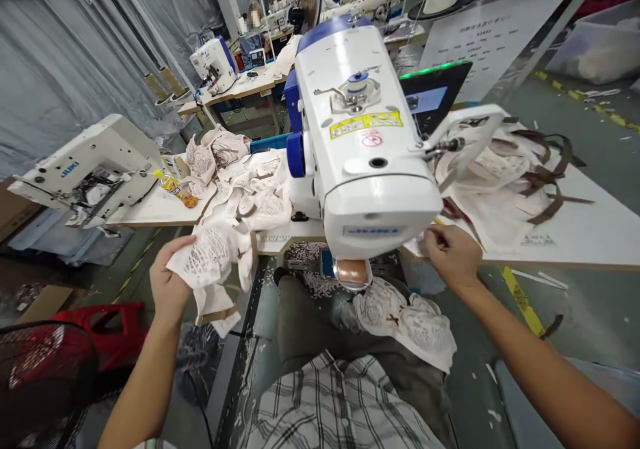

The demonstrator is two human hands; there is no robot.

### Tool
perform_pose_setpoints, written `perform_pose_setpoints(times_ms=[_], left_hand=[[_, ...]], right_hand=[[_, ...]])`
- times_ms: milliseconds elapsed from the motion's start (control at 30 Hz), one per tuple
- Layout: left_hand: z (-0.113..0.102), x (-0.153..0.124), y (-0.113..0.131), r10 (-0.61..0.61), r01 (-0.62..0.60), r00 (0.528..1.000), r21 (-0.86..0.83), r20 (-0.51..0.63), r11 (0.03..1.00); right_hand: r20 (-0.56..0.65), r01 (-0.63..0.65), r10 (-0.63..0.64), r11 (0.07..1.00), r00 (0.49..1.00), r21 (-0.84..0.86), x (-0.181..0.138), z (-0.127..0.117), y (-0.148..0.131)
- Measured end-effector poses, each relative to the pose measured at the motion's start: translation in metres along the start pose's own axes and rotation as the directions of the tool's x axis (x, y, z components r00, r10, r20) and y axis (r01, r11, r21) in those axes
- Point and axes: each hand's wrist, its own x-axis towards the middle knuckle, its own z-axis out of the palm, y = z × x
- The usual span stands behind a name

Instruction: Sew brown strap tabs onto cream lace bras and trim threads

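My left hand (169,281) is closed on a pale lace bra (209,256), holding it up at the table's front edge, its lower part hanging down. At the right of the machine head, my right hand (454,254) is closed at the table edge; whatever its fingers pinch, if anything, is hidden. Between my hands stands a white and blue sewing machine (383,199). Another pale bra (417,326) with a small brown bow lies across my thigh. A heap of similar bras (267,186) covers the table left of the machine.
Pale pieces with brown straps (505,176) are piled on the right tabletop. A second sewing machine (100,162) stands at left, with a yellow snack packet (175,188) nearby. A black fan (45,376) and red stool (113,332) are low left. Behind the machine is a lit screen (435,99).
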Motion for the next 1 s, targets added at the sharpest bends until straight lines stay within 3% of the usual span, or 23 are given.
perform_pose_setpoints(times_ms=[100, 167, 200, 267, 333, 367, 400, 467, 500, 533, 567, 633, 667, 700, 800, 900, 933, 967, 1000], left_hand=[[-0.002, -0.047, -0.003, -0.280, 0.276, 0.960, -0.256, 0.025, 0.926], [0.003, -0.075, -0.006, -0.420, 0.422, 0.904, -0.344, 0.085, 0.839], [0.004, -0.088, -0.008, -0.452, 0.462, 0.884, -0.360, 0.117, 0.811], [0.001, -0.109, -0.010, -0.423, 0.460, 0.888, -0.346, 0.181, 0.818], [-0.009, -0.123, -0.009, -0.266, 0.365, 0.905, -0.283, 0.333, 0.887], [-0.015, -0.127, -0.006, -0.147, 0.291, 0.877, -0.264, 0.457, 0.920], [-0.022, -0.129, -0.001, -0.016, 0.218, 0.803, -0.268, 0.596, 0.938], [-0.033, -0.129, 0.012, 0.228, 0.153, 0.540, -0.361, 0.810, 0.920], [-0.037, -0.128, 0.020, 0.325, 0.163, 0.411, -0.419, 0.852, 0.893], [-0.041, -0.127, 0.027, 0.396, 0.190, 0.325, -0.470, 0.859, 0.862], [-0.046, -0.125, 0.031, 0.439, 0.223, 0.296, -0.508, 0.848, 0.832], [-0.057, -0.121, 0.031, 0.431, 0.265, 0.365, -0.536, 0.825, 0.802], [-0.064, -0.118, 0.026, 0.389, 0.273, 0.399, -0.512, 0.831, 0.814], [-0.069, -0.115, 0.018, 0.334, 0.285, 0.400, -0.462, 0.853, 0.840], [-0.070, -0.109, -0.006, 0.173, 0.277, 0.329, -0.270, 0.928, 0.922], [-0.026, -0.118, -0.013, 0.146, 0.131, 0.357, -0.204, 0.922, 0.970], [-0.004, -0.124, -0.010, 0.153, 0.066, 0.289, -0.180, 0.945, 0.982], [0.020, -0.131, -0.006, 0.141, 0.003, 0.159, -0.143, 0.977, 0.990], [0.042, -0.138, 0.000, 0.119, -0.049, 0.061, -0.116, 0.991, 0.992]], right_hand=[[-0.013, 0.027, -0.024, 0.964, 1.000, 0.266, -0.067, 0.011, -0.022], [0.084, 0.153, -0.222, 0.857, 0.972, 0.492, -0.122, 0.014, -0.053], [0.143, 0.213, -0.376, 0.755, 0.915, 0.620, -0.147, 0.014, -0.071], [0.196, 0.224, -0.530, 0.625, 0.825, 0.748, -0.179, 0.013, -0.108], [0.258, 0.027, -0.576, 0.438, 0.775, 0.899, -0.185, 0.012, -0.140], [0.274, -0.036, -0.606, 0.375, 0.747, 0.926, -0.180, 0.010, -0.153], [0.278, -0.072, -0.639, 0.328, 0.717, 0.942, -0.171, 0.008, -0.163], [0.238, -0.050, -0.734, 0.268, 0.636, 0.962, -0.152, -0.002, -0.179], [0.207, -0.025, -0.799, 0.233, 0.564, 0.972, -0.145, -0.008, -0.185], [0.182, -0.018, -0.870, 0.196, 0.459, 0.980, -0.140, -0.015, -0.189], [0.170, -0.035, -0.930, 0.168, 0.326, 0.985, -0.139, -0.022, -0.191], [0.185, -0.109, -0.980, 0.177, 0.070, 0.978, -0.144, -0.033, -0.189], [0.212, -0.130, -0.977, 0.210, 0.000, 0.969, -0.147, -0.038, -0.185], [0.249, -0.124, -0.968, 0.249, -0.013, 0.961, -0.151, -0.042, -0.179], [0.334, 0.024, -0.938, 0.337, 0.089, 0.941, -0.154, -0.056, -0.162], [0.366, 0.219, -0.926, 0.378, 0.093, 0.900, -0.144, -0.074, -0.156], [0.383, 0.272, -0.921, 0.389, 0.077, 0.880, -0.140, -0.080, -0.156], [0.406, 0.316, -0.912, 0.402, 0.056, 0.860, -0.134, -0.085, -0.156], [0.431, 0.351, -0.902, 0.414, 0.032, 0.840, -0.129, -0.090, -0.154]])
